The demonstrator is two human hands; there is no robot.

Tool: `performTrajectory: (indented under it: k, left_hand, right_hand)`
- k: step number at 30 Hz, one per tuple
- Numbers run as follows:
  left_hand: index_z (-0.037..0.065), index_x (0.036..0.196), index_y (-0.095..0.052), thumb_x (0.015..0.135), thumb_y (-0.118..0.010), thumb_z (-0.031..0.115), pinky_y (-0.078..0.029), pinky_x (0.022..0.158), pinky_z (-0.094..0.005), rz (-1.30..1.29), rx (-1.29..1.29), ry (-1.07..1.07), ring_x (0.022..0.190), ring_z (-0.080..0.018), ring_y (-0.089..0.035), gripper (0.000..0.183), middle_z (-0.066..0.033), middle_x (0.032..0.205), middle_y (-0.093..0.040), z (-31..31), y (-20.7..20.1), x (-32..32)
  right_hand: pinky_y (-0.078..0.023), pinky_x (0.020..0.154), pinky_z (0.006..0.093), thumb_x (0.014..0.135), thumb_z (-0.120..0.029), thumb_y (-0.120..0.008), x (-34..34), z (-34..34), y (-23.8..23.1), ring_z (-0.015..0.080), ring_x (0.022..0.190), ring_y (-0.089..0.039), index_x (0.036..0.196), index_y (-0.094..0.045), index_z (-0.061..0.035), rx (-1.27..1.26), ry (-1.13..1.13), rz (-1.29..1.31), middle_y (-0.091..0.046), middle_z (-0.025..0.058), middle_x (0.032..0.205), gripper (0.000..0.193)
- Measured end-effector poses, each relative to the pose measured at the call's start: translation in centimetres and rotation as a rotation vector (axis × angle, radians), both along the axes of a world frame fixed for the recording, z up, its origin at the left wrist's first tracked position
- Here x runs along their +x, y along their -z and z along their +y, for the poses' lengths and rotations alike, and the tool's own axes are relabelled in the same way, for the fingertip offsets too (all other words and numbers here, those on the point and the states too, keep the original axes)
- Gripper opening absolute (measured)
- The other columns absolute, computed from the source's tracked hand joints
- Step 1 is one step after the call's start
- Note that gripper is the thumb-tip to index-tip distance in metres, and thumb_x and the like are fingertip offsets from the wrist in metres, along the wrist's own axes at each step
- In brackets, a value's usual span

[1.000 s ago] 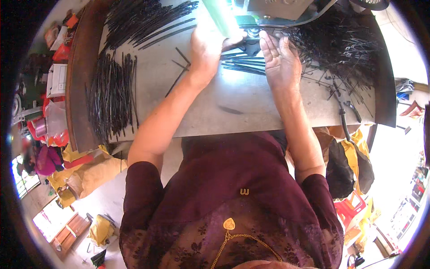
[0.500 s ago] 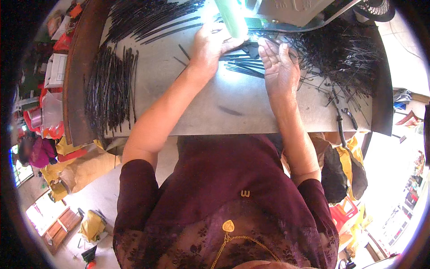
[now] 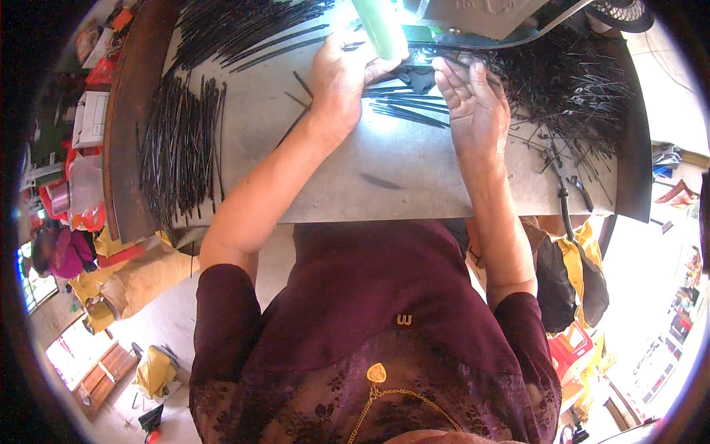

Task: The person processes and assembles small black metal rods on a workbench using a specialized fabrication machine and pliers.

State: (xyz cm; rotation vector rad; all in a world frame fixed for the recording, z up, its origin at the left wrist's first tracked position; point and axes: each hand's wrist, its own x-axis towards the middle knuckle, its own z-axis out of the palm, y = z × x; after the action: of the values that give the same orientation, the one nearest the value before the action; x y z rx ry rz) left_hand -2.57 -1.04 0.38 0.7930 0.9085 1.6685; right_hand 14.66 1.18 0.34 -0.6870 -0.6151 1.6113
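Note:
My left hand (image 3: 339, 85) is at the sewing machine (image 3: 473, 16), beside a pale green tube (image 3: 379, 29). Its fingers and thumb close on a dark strap-like strip, mostly hidden by the hand and tube. To the right, my right hand (image 3: 477, 111) is palm up with bent fingers, and a thin black strap (image 3: 464, 59) runs by its fingertips and thumb. Between my hands, a small black piece (image 3: 418, 79) lies under the bright machine light. Just below it, several loose black straps (image 3: 410, 111) rest on the table.
On the table (image 3: 333, 192), black straps lie in a bundle (image 3: 185, 148) at the left and a pile (image 3: 251, 33) at the far left. A tangled black heap (image 3: 569, 89) covers the right side. Yellow and black bags (image 3: 562, 274) hang below the right edge.
My right hand has shifted to the right, showing more of the black piece between my hands. My left hand has moved very slightly left.

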Motion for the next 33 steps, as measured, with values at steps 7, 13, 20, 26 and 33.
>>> performTrajectory:
  k: [7,13,20,26,33]
  left_hand:
    - [-0.007,0.114,-0.049,0.088,-0.059,0.001,-0.060,0.073,-0.0301,0.140,-0.003,-0.084,0.087,-0.0276,-0.068,0.029,-0.0155,0.102,-0.060,0.2,0.1,0.6]
    - [-0.009,0.113,-0.049,0.087,-0.059,0.000,-0.060,0.075,-0.0309,0.159,0.017,-0.108,0.087,-0.0280,-0.068,0.029,-0.0168,0.102,-0.060,0.4,-0.6,0.9]
    - [-0.010,0.114,-0.050,0.087,-0.059,0.000,-0.060,0.079,-0.0311,0.042,-0.013,-0.093,0.089,-0.0286,-0.067,0.031,-0.0174,0.103,-0.061,0.2,-0.3,1.4]
    - [-0.003,0.102,-0.065,0.080,-0.071,0.005,-0.054,0.079,-0.0271,0.173,0.026,-0.125,0.091,-0.0161,-0.064,0.024,-0.0093,0.101,-0.067,0.6,0.3,0.7]
    - [0.003,0.095,-0.072,0.078,-0.071,0.008,-0.050,0.082,-0.0322,0.166,0.015,-0.129,0.092,-0.0210,-0.062,0.017,-0.0089,0.095,-0.068,0.6,0.5,1.2]
  right_hand:
    - [-0.056,0.083,0.0409,0.097,-0.018,-0.052,-0.4,-0.8,-0.2,0.0356,0.095,-0.066,0.106,-0.050,0.0051,0.018,0.052,-0.076,-0.063,0.0263,0.101,0.025]
    - [-0.057,0.081,0.0407,0.097,-0.018,-0.053,-0.5,-0.7,-0.1,0.0358,0.094,-0.066,0.109,-0.048,0.0051,0.038,0.084,-0.071,-0.063,0.0271,0.102,0.026]
    - [-0.057,0.081,0.0412,0.097,-0.018,-0.052,-0.3,-0.7,0.1,0.0361,0.093,-0.066,0.108,-0.048,0.0048,0.038,0.100,-0.081,-0.063,0.0272,0.100,0.026]
    - [-0.057,0.080,0.0405,0.098,-0.020,-0.052,0.1,-0.3,-0.3,0.0355,0.092,-0.067,0.106,-0.049,0.0050,0.043,0.041,-0.050,-0.063,0.0262,0.098,0.027]
    - [-0.059,0.076,0.0393,0.098,-0.020,-0.052,-0.5,-0.9,-0.4,0.0348,0.088,-0.068,0.106,-0.049,0.0057,0.097,0.101,-0.144,-0.064,0.0249,0.096,0.028]
